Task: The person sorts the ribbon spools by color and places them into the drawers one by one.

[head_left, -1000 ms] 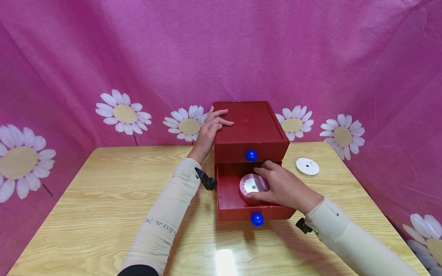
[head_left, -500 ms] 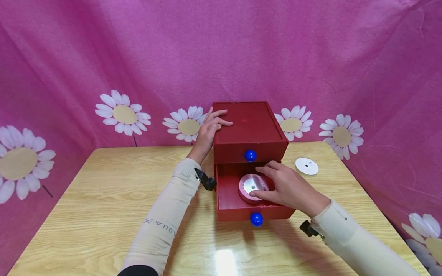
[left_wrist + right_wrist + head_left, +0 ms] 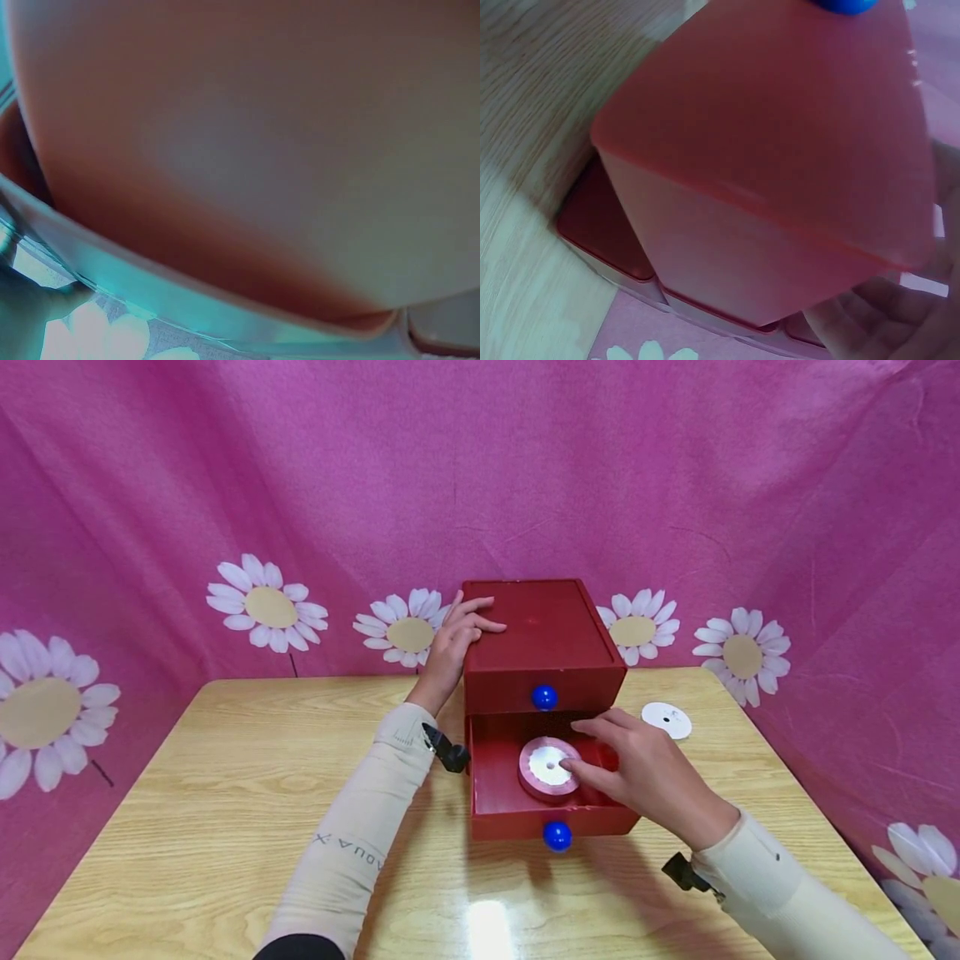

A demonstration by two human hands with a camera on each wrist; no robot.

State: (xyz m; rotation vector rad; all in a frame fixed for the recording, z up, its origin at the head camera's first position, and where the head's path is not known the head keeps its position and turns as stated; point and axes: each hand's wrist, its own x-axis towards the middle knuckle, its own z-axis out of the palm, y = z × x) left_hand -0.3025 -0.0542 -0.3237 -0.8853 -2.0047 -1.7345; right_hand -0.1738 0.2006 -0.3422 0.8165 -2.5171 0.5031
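A red two-drawer box (image 3: 540,627) stands near the back of the table, its lower drawer (image 3: 495,789) pulled out. In that drawer lies a flat spool of pink ribbon (image 3: 531,783) with a white centre. My left hand (image 3: 452,647) rests on the box's top left edge, fingers spread. Over the drawer's right side is my right hand (image 3: 652,772), thumb and fingers apart with nothing between them; the thumb tip overlaps the spool's edge. The right wrist view shows the drawer's outside (image 3: 765,120) close up, with the curved fingers (image 3: 889,300) beside it.
A white disc (image 3: 666,718) lies on the wooden table (image 3: 300,777) to the right of the box. Blue round knobs stick out from the upper drawer (image 3: 495,693) and the lower one. A pink cloth (image 3: 360,485) with white daisies hangs behind.
My right hand has drawn back to the right, away from the ribbon spool, so more of the spool shows in the drawer. My left hand stays on the box.
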